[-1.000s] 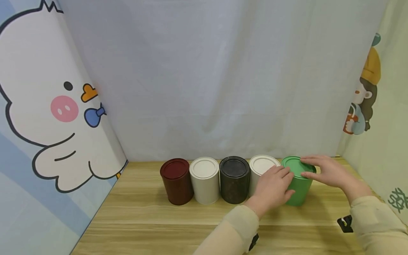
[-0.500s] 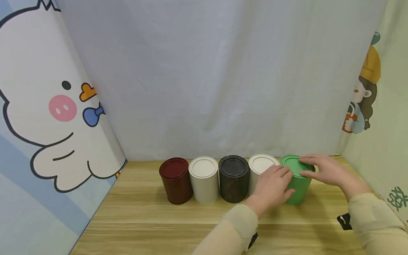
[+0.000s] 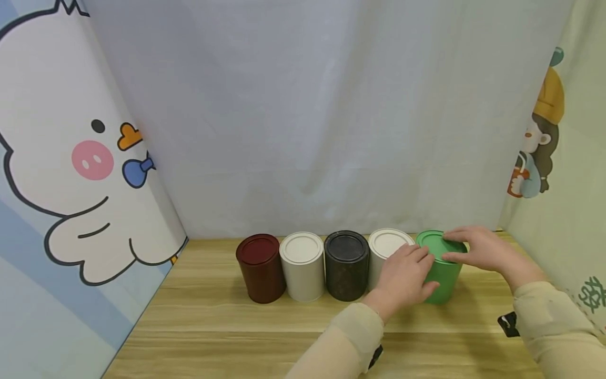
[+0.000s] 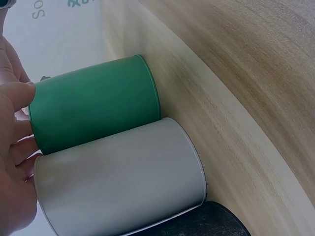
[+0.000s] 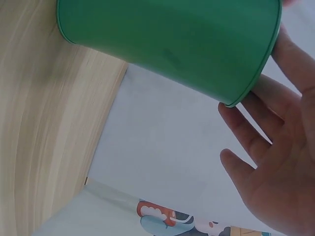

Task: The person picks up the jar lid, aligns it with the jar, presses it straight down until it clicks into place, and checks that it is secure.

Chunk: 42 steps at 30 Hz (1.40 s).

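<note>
Five is avoided here: several lidded cans stand upright in a row. The green can [image 3: 440, 284] is at the right end, beside a white can [image 3: 389, 243]. My left hand [image 3: 402, 279] lies over the tops of these two, partly hiding the white one. In the left wrist view its thumb [image 4: 19, 93] is at the rim of the green can [image 4: 96, 105]. My right hand [image 3: 485, 250] reaches over the green lid from the right, fingers spread. The right wrist view shows its fingertips right at the green can's rim [image 5: 246, 93], with one finger apart from it.
Further left in the row stand a black can [image 3: 347, 273], another white can [image 3: 303, 273] and a dark red can [image 3: 262, 273]. The wooden table [image 3: 227, 337] ends at a pale curtain [image 3: 284, 131] behind them. Printed cloths hang at both sides.
My right thumb has edged slightly left over the green lid. The left hand and the cans keep their places.
</note>
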Tool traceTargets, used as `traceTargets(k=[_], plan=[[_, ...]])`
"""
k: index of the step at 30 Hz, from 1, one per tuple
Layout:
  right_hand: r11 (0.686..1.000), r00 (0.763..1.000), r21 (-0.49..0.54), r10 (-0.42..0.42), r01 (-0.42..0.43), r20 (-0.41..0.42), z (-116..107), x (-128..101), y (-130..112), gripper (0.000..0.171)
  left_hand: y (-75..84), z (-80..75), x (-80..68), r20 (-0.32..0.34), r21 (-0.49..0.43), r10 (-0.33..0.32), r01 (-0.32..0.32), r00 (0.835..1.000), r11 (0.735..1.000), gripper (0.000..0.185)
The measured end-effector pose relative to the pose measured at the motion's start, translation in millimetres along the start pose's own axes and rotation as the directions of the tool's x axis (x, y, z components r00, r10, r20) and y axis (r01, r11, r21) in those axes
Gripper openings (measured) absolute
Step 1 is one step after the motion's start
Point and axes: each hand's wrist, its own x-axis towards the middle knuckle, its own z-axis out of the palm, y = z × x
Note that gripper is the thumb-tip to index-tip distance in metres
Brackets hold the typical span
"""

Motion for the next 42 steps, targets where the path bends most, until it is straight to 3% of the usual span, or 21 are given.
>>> traceTargets(k=[6,17,29,35,42], plan=[[1.000,1.000,0.018,0.023,-0.023,0.005,1,-1,-1,0.056,0.6,-1.1,0.6,0.039,-0.015,-0.023,0.024,0.999,1.000,0.058],[1.000,1.000,0.021,0.012,-0.012,0.008,1,-2,-1,0.057,-2.4,-0.2,-1.0,0.045,-0.043,-0.030,0.032,0.999,0.999,0.056],[1.000,1.000,0.015,0.014,-0.014,-0.012,7,-5,-2,0.059,2.3,2.2,-4.9,0.079,0.023,-0.024,0.022,0.997,0.999,0.065],[0.999,0.999,0.024,0.028,-0.027,-0.019,12,-9,-5,0.060,11.0,6.7,-16.0,0.045,0.028,-0.048,0.047,0.998,0.999,0.071],[0.998,0.997,0.042,0.058,-0.056,-0.051,15,-12,-3,0.059,14.3,13.4,-41.0,-0.066,-0.066,0.012,-0.016,0.998,0.998,0.065]])
